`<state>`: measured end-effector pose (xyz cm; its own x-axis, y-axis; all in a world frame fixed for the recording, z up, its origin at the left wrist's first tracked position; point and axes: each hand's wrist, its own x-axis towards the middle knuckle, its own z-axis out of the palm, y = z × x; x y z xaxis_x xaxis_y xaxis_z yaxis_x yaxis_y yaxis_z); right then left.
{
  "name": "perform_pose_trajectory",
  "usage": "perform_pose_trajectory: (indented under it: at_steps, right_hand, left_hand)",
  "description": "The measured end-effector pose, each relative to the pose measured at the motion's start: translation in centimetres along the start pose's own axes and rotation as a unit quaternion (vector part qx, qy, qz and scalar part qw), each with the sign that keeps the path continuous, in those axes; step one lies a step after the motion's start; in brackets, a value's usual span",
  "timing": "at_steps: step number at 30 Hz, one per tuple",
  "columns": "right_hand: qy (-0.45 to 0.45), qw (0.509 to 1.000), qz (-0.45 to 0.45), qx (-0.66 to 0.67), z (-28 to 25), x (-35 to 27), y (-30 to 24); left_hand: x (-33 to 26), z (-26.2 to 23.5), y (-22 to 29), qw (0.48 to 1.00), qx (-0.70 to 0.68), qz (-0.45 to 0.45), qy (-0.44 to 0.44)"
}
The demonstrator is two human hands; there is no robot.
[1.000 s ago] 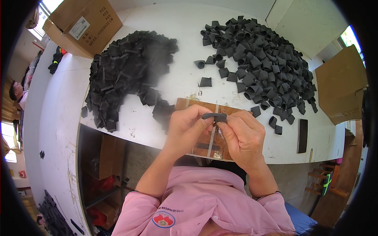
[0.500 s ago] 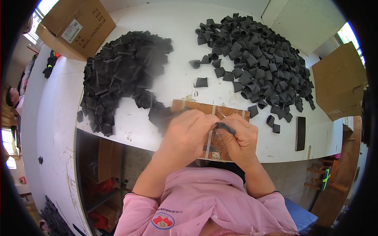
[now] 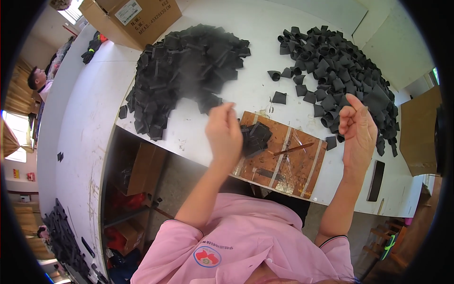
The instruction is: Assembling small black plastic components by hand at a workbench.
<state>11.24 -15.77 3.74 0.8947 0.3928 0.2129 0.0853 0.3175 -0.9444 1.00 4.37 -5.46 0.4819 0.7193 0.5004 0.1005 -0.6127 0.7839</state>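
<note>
My left hand [image 3: 224,135] is above the table at the left edge of a brown board [image 3: 307,165], beside a small heap of flat black fabric pieces [image 3: 257,138] on it. Its fingers are drawn together, slightly blurred, with nothing visible in them. My right hand [image 3: 358,132] is raised at the right, before a big pile of rolled black fabric pieces [image 3: 331,66]. Its index finger is stretched out, the others loosely bent, and it holds nothing. One larger-looking black piece [image 3: 377,98] shows just beyond its fingers. A thin brown stick [image 3: 294,149] lies on the board.
A big pile of flat black pieces [image 3: 184,66] covers the table's left part. Cardboard boxes stand at the back left [image 3: 137,21] and right [image 3: 418,135]. A dark flat bar [image 3: 376,181] lies near the right front edge. Another person [image 3: 40,83] is at far left.
My hands have moved apart: the left to the board's left side, the right up toward the rolled pile. The dark piece has left my right hand. The view has shifted and tilted.
</note>
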Motion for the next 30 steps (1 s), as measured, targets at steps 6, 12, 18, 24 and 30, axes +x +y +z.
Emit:
perform_pose_trajectory:
  at_steps: [6, 12, 18, 24, 30]
  right_hand:
    - [0.029, 0.984, 0.136, -0.113, 0.3, -5.2, 4.0]
    - [-0.014, 0.969, 0.185, -0.161, 1.1, -7.6, 4.5]
    - [-0.068, 0.963, 0.114, -0.234, 2.4, -8.3, 3.6]
    - [0.007, 0.962, -0.054, -0.268, 5.8, -8.2, 2.5]
    - [0.028, 0.897, -0.196, -0.396, 4.5, -8.5, 2.9]
  left_hand:
    - [3.4, 1.2, -7.1, 0.964, 0.256, -0.012, -0.071]
    - [4.9, 3.4, -8.5, 0.891, 0.407, -0.044, -0.199]
    - [4.4, 0.1, -6.4, 0.980, 0.160, -0.027, -0.117]
    - [-2.3, -4.0, 6.1, 0.869, -0.332, -0.192, -0.314]
    - [-4.9, -1.9, 8.2, 0.966, -0.146, 0.161, -0.144]
